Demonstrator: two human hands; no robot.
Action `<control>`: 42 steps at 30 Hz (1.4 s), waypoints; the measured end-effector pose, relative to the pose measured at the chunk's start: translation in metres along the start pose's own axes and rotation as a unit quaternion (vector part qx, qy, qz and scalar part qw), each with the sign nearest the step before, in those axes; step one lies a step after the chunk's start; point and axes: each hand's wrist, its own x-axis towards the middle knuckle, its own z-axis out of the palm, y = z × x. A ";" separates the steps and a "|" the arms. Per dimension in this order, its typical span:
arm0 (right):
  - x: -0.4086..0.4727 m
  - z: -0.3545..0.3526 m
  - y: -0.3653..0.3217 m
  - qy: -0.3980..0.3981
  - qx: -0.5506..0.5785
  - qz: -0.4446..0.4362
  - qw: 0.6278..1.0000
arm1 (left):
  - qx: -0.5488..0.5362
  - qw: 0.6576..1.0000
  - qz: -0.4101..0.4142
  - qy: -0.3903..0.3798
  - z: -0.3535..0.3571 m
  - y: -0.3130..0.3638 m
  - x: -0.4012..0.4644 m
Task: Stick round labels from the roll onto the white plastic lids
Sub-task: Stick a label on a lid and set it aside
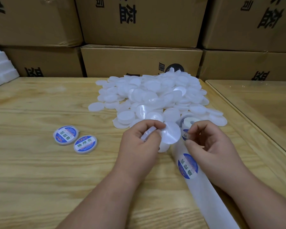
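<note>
My left hand grips a white lid; my right hand pinches a label off the roll.

wooden table: lid pile, two labelled lids (left)

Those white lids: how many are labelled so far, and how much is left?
Two labelled lids lie at the left. The left hand holds a bare lid while the right hand pinches a label off the roll. The big pile of bare lids remains.
</note>
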 end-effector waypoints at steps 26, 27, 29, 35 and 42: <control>0.003 0.000 -0.008 0.080 0.118 0.048 0.989 | -0.215 0.968 -0.069 -0.107 0.004 0.010 -0.007; 0.003 -0.001 -0.008 0.072 0.148 0.070 0.984 | -0.210 0.969 -0.080 -0.101 0.004 0.009 -0.006; 0.005 -0.001 -0.008 0.049 0.198 0.105 0.973 | -0.189 0.972 -0.097 -0.099 0.005 0.007 -0.003; 0.002 0.001 -0.007 -0.041 0.168 0.134 0.976 | -0.155 0.980 -0.085 -0.087 0.006 0.003 0.000; -0.002 0.007 -0.013 -0.061 0.102 0.152 0.981 | -0.196 0.964 -0.098 -0.149 0.006 -0.002 0.001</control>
